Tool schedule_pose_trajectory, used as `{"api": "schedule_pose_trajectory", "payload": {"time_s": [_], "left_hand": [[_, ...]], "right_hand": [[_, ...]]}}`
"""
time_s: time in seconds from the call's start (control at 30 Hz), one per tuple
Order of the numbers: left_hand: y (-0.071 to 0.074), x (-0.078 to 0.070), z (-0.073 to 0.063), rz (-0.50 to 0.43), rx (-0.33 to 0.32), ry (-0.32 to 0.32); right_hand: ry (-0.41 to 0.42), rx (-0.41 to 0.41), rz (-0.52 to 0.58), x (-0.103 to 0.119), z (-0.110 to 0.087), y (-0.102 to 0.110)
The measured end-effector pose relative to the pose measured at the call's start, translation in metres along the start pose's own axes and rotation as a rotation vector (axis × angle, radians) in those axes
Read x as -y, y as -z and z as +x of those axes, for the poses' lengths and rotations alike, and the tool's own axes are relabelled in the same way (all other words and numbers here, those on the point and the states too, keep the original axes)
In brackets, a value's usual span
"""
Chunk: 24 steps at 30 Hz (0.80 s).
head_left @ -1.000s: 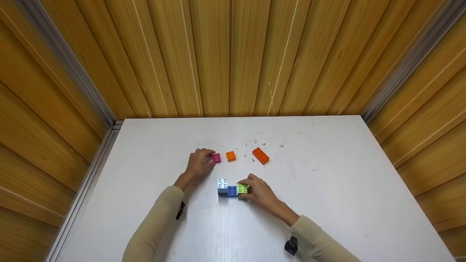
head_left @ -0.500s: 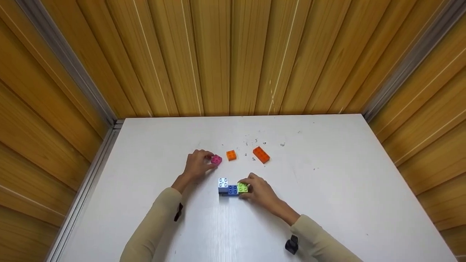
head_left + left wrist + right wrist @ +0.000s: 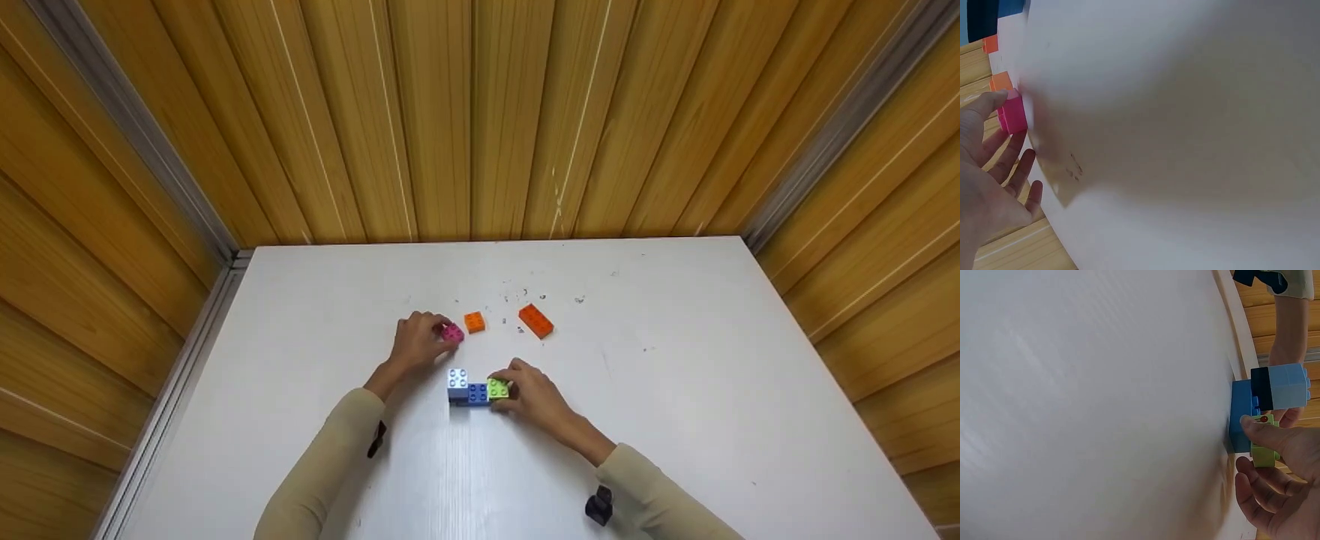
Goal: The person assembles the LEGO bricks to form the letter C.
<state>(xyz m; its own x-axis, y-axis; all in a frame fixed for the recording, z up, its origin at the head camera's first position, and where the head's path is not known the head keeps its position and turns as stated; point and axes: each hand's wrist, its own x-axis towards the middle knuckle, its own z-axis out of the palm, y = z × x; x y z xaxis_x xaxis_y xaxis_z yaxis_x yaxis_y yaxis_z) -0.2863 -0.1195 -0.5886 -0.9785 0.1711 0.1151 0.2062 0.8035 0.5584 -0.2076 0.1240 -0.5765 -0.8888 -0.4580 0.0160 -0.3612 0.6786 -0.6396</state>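
In the head view my left hand [image 3: 418, 341] pinches a small pink brick [image 3: 453, 333] between thumb and fingers. The left wrist view shows the pink brick [image 3: 1014, 114] with the thumb on one side and a fingertip on the other. My right hand [image 3: 537, 394] grips a lime green brick [image 3: 498, 388] on the right end of a long blue brick [image 3: 478, 393]. On that brick's left end sit a dark blue brick [image 3: 1261, 388] and, above it, a light blue brick [image 3: 1288, 386]. The green brick [image 3: 1264, 457] bears a small red mark.
Just right of the pink brick lies a small orange brick [image 3: 475, 322]. Farther right is a longer red-orange brick [image 3: 536, 321], lying at a slant. Dark scuffs mark the white table [image 3: 675, 420]. Wood-patterned panels [image 3: 480, 120] rise behind and at both sides.
My left hand has turned the pink brick and shifted it slightly right and toward me, nearer the orange brick. The right hand and the blue stack have stayed in place.
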Motion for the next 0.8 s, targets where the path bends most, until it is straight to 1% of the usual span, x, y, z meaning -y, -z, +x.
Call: {"api": "schedule_pose_trajectory", "payload": {"time_s": [0.07, 0.23, 0.37, 0.63, 0.7, 0.8], "left_hand": [[0.003, 0.002, -0.001, -0.009, 0.011, -0.006], [0.010, 0.008, -0.005, -0.067, 0.035, 0.024], [0.017, 0.014, -0.009, -0.092, 0.036, 0.014], [0.039, 0.020, -0.020, -0.171, 0.060, 0.000], [0.046, 0.021, -0.023, -0.197, 0.059, -0.021], [0.057, 0.021, -0.028, -0.251, 0.053, -0.070]], "right_hand": [[0.007, -0.002, -0.003, 0.000, 0.001, 0.000], [-0.007, 0.001, 0.010, 0.001, 0.001, 0.001], [-0.012, 0.002, 0.017, 0.001, 0.000, 0.003], [-0.001, 0.007, 0.034, 0.002, 0.000, 0.000], [0.000, 0.008, 0.036, 0.001, 0.000, 0.000], [-0.005, 0.007, 0.037, 0.001, 0.000, 0.000]]}}
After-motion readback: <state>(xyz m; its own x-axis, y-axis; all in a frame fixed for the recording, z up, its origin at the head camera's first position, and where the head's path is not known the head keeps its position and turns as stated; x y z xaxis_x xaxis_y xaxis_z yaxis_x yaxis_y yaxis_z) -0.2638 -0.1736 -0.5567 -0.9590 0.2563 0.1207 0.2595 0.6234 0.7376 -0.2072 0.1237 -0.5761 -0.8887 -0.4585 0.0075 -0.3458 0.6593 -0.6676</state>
